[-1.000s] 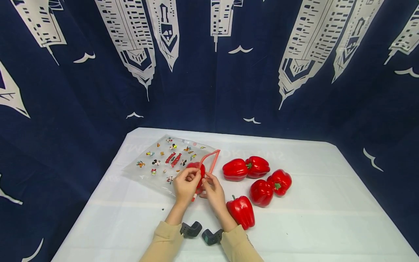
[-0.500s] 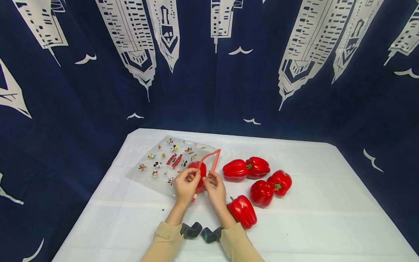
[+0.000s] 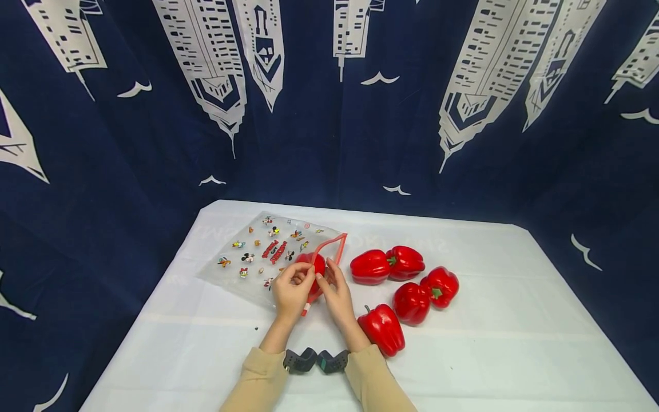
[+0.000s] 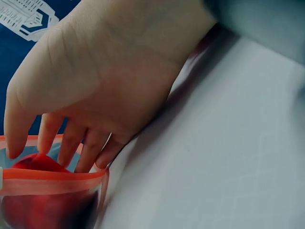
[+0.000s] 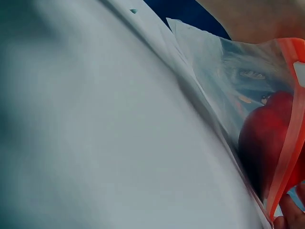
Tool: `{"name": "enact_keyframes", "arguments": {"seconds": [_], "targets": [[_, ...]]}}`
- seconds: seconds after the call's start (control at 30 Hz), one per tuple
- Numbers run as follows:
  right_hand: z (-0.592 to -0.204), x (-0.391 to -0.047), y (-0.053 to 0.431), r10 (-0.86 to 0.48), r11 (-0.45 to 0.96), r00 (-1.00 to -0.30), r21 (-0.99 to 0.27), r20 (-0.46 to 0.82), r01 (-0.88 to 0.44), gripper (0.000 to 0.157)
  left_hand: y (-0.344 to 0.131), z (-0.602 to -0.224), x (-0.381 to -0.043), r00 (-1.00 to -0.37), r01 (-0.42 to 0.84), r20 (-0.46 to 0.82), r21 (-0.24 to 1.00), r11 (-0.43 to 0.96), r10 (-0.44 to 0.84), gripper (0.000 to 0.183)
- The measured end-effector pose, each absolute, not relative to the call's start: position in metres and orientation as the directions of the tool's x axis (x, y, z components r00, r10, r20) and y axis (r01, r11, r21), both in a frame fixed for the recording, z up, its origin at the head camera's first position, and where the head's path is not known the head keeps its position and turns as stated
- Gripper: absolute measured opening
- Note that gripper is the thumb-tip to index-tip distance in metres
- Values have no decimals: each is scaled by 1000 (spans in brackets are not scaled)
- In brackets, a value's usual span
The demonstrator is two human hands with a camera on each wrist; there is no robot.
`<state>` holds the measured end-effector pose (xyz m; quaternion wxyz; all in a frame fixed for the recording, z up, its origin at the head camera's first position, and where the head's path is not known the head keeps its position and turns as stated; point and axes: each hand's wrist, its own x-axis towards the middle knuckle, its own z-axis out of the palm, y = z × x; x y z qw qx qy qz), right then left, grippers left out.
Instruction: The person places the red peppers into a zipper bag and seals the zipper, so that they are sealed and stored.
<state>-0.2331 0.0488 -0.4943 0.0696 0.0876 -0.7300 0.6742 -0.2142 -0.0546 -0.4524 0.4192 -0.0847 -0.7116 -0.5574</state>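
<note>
A clear plastic zip bag (image 3: 237,269) with cartoon prints and an orange-red zip edge lies flat at the left, its mouth gaping to the right. One red bell pepper (image 3: 319,265) sits just inside that mouth, seen through the film in the right wrist view. My left hand (image 3: 292,289) pinches the zip edge between thumb and forefinger. Close beside it, my right hand (image 3: 337,294) reaches to the mouth. In the left wrist view its fingers (image 4: 71,140) are fairly straight, thumb apart, tips right over the pepper and the near zip edge (image 4: 52,181).
To the right lie several more red bell peppers (image 3: 369,267) in pairs, and a single pepper (image 3: 382,331) lies close by my right forearm. The white tabletop (image 3: 515,320) extends right. Wrist cameras (image 3: 300,360) nearly meet between the forearms. A dark blue printed cloth (image 3: 329,149) hangs behind.
My right hand has shifted slightly up and left, closer to the left hand and the bag's mouth. The single pepper by the forearm has moved slightly. My left hand keeps its pinch.
</note>
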Motion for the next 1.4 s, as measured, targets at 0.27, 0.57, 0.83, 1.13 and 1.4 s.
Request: {"name": "enact_keyframes", "arguments": {"seconds": [0.27,0.57,0.83,1.13,1.4], "targets": [[-478,-224,49,-94,122,-967,-961,237,-248,53,-54,-454,-214,-636,592,692,721,360,-341,8],[-509,-240,50,-95,179,-959,-943,266,-280,54,-55,-454,-215,-644,598,689,725,342,-333,9],[-511,-242,54,-141,224,-960,-937,241,-268,60,-55,-455,-215,-642,600,692,721,347,-329,10],[-473,-226,55,-203,186,-957,-951,209,-248,59,-56,-455,-215,-649,604,687,727,327,-327,8],[-505,-242,55,-203,251,-948,-923,243,-290,51,-57,-453,-216,-646,608,689,725,324,-329,10]]}}
